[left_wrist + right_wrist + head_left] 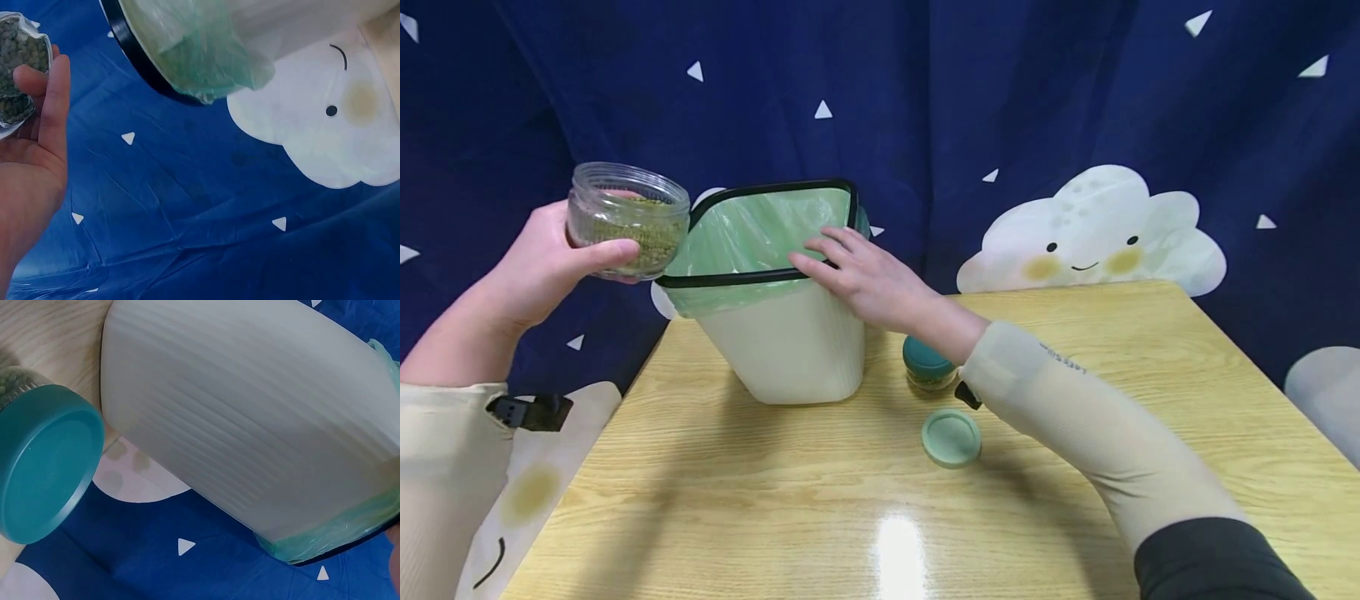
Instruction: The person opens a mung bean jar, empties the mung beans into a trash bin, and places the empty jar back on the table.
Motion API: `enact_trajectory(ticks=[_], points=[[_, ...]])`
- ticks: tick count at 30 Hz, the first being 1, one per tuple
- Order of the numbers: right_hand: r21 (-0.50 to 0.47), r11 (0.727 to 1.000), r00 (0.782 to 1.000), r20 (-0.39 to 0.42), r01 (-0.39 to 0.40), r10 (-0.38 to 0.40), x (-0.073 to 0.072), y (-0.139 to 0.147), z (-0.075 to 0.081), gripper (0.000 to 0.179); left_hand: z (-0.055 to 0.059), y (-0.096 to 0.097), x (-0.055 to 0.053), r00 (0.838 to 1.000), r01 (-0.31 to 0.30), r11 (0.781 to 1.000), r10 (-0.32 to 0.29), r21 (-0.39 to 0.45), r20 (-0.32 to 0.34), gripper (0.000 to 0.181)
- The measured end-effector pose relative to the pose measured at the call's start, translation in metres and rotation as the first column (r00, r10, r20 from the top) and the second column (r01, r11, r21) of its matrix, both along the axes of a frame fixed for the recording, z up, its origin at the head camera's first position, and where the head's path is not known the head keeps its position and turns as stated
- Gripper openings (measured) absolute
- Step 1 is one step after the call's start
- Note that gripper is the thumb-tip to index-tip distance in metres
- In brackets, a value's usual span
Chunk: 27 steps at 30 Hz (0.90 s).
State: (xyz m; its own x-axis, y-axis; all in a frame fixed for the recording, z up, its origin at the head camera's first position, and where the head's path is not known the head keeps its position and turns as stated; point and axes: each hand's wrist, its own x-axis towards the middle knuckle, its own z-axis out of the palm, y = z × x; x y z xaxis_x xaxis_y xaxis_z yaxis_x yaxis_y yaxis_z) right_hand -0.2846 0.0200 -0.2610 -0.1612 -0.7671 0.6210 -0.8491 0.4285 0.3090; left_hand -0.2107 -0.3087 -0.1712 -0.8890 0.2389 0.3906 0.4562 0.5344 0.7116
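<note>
My left hand [550, 258] holds a clear jar [628, 221] partly filled with small green beans [651, 237], thumb across its near side. The jar has no lid on and leans slightly right, level with the rim of a white trash bin [790, 342]. A green bag [760, 229] lines the bin, folded over under its black rim [737, 277]. At the bin's right corner, my right hand [876, 279] rests over the rim with loosely extended fingers [823, 250]. Only a little of that hand shows in the right wrist view.
A second jar with a teal lid [927, 358] stands right of the bin, partly behind my right forearm. Nearer lies a pale green round lid [951, 437] on the wooden table [760, 508]. A dark blue curtain [910, 83] hangs behind.
</note>
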Motion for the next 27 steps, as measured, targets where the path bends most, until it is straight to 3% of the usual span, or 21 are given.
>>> enact_trajectory(ticks=[3,18,27], points=[[-0.003,1.000,1.000,-0.003,0.000,0.000,0.000,0.000,0.000,0.033,0.004,0.000,-0.005,0.999,-0.033,0.999,0.034,-0.018,0.011,0.034],[0.005,1.000,1.000,-0.017,0.010,-0.010,0.001,-0.002,-0.001,0.032,0.013,0.000,-0.030,0.994,-0.087,0.994,0.091,-0.067,0.059,0.026],[-0.016,1.000,1.000,-0.008,-0.008,0.008,0.000,-0.002,-0.002,0.032,0.027,0.007,-0.050,0.988,-0.104,0.982,0.119,-0.160,0.093,0.046]])
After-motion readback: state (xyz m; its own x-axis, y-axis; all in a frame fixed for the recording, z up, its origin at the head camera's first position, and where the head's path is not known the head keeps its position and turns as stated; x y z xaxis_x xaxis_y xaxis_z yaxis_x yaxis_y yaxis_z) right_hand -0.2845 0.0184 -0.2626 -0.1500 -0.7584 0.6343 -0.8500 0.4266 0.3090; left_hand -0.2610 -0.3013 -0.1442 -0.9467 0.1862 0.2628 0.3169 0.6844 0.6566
